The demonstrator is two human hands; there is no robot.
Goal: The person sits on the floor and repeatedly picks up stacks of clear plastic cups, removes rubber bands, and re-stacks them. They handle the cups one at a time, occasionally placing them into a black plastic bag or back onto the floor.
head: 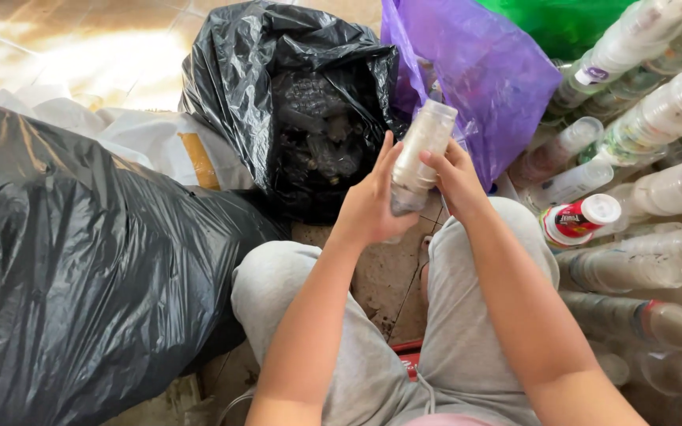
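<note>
Sunlit floor tiles (80,47) show beyond bulging black bags (80,276) and a purple bag (483,71), with clear plastic bottles (657,118) piled on the right. Above grey-trousered knees, the left hand (372,205) and right hand (455,177) both clasp a cloudy plastic bottle (421,150), held upright between them.

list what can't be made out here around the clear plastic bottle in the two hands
Head view only:
- Clear plastic bottle: its lower end is covered by the left hand and right hand.
- Open black plastic bag: its contents are too dark to identify.
- Purple plastic bag: its top is cut off by the upper edge and its contents are hidden.
- Pile of clear plastic bottles: it runs past the right edge.
</note>
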